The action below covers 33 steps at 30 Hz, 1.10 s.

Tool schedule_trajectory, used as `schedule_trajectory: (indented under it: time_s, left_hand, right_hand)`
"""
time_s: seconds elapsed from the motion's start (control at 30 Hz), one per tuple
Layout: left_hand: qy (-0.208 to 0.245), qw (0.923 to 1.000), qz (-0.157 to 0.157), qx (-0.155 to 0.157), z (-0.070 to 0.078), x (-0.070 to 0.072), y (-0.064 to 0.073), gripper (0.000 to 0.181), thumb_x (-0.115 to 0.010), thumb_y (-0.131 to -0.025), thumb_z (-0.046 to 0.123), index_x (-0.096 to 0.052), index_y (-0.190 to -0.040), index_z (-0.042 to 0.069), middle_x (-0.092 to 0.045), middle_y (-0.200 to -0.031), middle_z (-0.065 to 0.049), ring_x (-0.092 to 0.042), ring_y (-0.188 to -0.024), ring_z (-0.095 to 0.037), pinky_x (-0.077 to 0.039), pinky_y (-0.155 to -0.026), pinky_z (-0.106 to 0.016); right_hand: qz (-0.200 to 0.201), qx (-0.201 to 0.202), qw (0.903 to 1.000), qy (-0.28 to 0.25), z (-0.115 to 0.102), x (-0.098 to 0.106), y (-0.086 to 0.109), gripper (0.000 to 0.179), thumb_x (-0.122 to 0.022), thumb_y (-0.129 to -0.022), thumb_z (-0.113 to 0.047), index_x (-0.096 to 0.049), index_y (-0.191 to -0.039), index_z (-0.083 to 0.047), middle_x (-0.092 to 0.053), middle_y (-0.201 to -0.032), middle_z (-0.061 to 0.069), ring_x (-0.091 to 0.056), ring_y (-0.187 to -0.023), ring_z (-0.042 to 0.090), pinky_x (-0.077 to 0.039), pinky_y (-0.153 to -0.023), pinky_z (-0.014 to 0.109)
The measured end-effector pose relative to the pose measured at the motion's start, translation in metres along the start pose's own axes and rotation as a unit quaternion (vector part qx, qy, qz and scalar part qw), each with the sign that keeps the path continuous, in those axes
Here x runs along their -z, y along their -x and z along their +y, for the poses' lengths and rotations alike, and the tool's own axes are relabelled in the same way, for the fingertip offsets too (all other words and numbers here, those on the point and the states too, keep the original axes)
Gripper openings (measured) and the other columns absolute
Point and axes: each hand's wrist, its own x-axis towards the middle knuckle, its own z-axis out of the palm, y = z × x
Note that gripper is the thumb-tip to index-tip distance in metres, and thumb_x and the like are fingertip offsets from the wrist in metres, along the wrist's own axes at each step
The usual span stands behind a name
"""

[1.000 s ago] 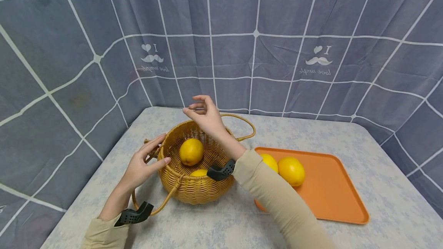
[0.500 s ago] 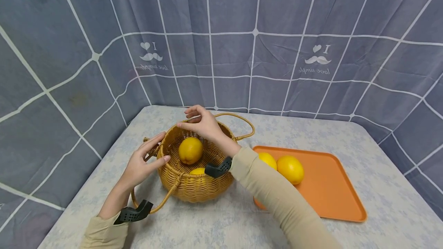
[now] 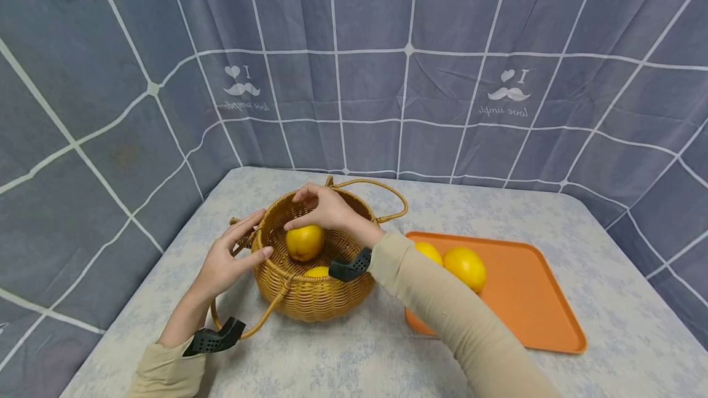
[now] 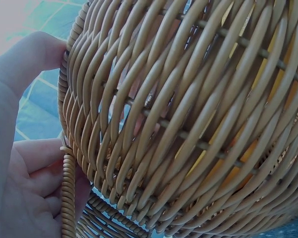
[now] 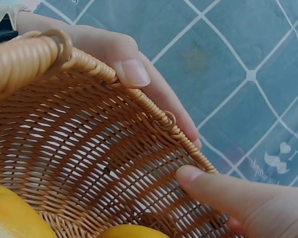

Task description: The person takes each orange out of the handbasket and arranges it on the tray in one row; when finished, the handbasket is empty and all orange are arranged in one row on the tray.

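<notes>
A round wicker basket stands upright on the table. My left hand grips its left rim, thumb over the edge and fingers along the outside; the right wrist view shows the thumb on the rim. One round yellow-orange fruit lies inside, with a second fruit partly hidden behind the front rim. My right hand is over the basket's mouth, just above the first fruit. Its fingers are loosely bent and hold nothing. Through the weave in the left wrist view, patches of orange fruit show.
An orange tray lies right of the basket, bearing a yellow fruit and another fruit partly behind the right sleeve. Looped handles stick out from the basket. A grey-blue gridded curtain encloses the table.
My right hand has come down from above the basket's back rim toward the fruit inside, its fingertips now near the fruit's top. The left hand keeps its hold on the rim.
</notes>
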Motion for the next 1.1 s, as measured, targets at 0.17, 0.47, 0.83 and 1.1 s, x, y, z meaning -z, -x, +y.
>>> schedule_trajectory:
  time_s: [0.17,0.47,0.83,1.1]
  left_hand:
    - [-0.001,1.0000,0.001,0.000,0.0000,0.0002,0.0000,0.063,-0.067,-0.086,0.009,-0.041,-0.144,0.015,-0.033,-0.148,-0.010,-0.031,-0.131,-0.033,-0.030,-0.100,-0.059]
    - [-0.003,1.0000,0.001,0.004,-0.0008,0.0006,0.0004,0.063,-0.067,-0.087,0.011,-0.041,-0.144,0.015,-0.032,-0.148,-0.011,-0.030,-0.132,-0.034,-0.029,-0.100,-0.060]
    - [-0.009,0.9999,-0.001,0.008,-0.0033,0.0006,-0.0005,0.064,-0.068,-0.087,0.014,-0.040,-0.145,0.014,-0.033,-0.148,-0.010,-0.029,-0.133,-0.035,-0.029,-0.101,-0.059]
    - [0.000,1.0000,0.000,0.007,-0.0020,0.0009,-0.0002,0.064,-0.068,-0.086,0.012,-0.041,-0.144,0.016,-0.033,-0.148,-0.010,-0.027,-0.134,-0.035,-0.025,-0.101,-0.062]
  right_hand:
    - [-0.036,0.009,0.9991,0.020,0.0018,-0.0014,-0.0007,0.056,-0.084,-0.071,-0.025,-0.060,-0.119,-0.007,-0.057,-0.122,0.008,-0.050,-0.117,0.028,-0.040,-0.098,0.032]
    - [-0.100,-0.011,0.9912,0.086,0.0032,-0.0034,-0.0033,0.058,-0.083,-0.072,-0.026,-0.059,-0.122,-0.013,-0.052,-0.130,0.002,-0.050,-0.115,0.027,-0.044,-0.089,0.030]
    - [-0.137,-0.019,0.9824,0.125,0.0062,-0.0049,-0.0052,0.057,-0.081,-0.075,-0.015,-0.058,-0.127,-0.012,-0.056,-0.127,0.004,-0.053,-0.113,0.023,-0.045,-0.090,0.028]
    - [-0.162,-0.019,0.9717,0.170,0.0058,-0.0046,-0.0062,0.055,-0.080,-0.075,-0.012,-0.062,-0.126,-0.012,-0.059,-0.124,0.004,-0.052,-0.111,0.020,-0.044,-0.087,0.024]
